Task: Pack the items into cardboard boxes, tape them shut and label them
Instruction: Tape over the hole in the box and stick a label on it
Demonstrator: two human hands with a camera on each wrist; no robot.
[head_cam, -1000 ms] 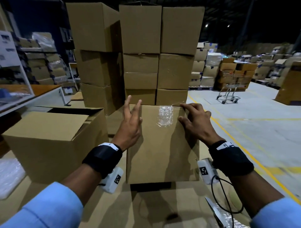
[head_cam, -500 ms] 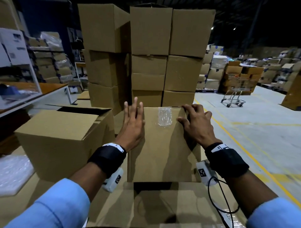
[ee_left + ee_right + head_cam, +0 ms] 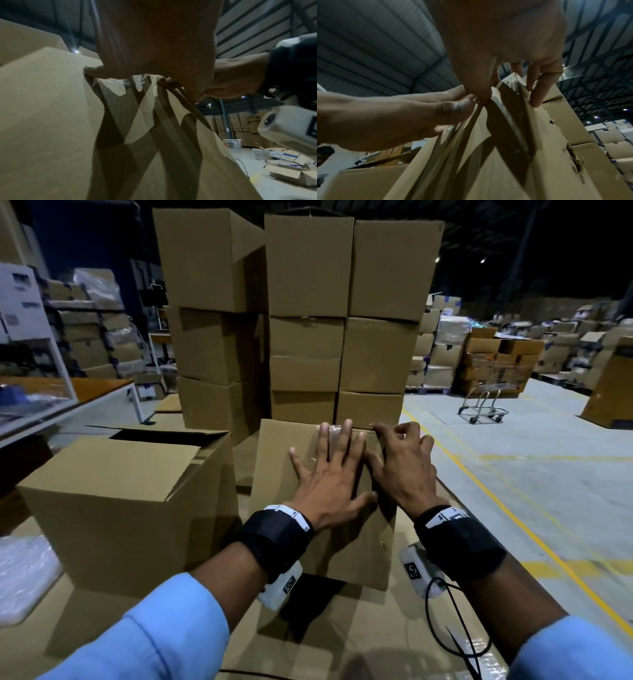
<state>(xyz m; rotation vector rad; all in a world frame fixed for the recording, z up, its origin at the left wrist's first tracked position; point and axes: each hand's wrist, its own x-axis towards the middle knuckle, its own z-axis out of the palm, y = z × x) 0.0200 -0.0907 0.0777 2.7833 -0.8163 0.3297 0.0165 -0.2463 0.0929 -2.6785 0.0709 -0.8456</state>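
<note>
Pressing flat with straight, spread fingers, the left hand [image 3: 334,470] is lying palm-down on the clear tape [image 3: 120,86] at the far edge of the closed cardboard box [image 3: 291,542], holding nothing; just beside it the right hand [image 3: 402,470] is arching on bent fingertips that are resting on the same top face near the far right corner, curled round nothing that the views show; the left thumb is nearly touching the right thumb in the right-wrist view. The box is standing on a cardboard-covered surface [image 3: 342,642] directly before the person, with an open box [image 3: 130,501] just to its left and a tall stack of boxes [image 3: 301,313] close behind it. Judging from here, the tape is looking wrinkled and is covering only a short stretch of the top, so it may be bonding poorly and lifting once the hands are leaving; uneven pressure could be trapping creases; pushing forward rather than down could be sliding the box toward the stack; the cable [image 3: 445,628] hanging from the right wrist could be snagging on a corner; no label is showing yet.
</note>
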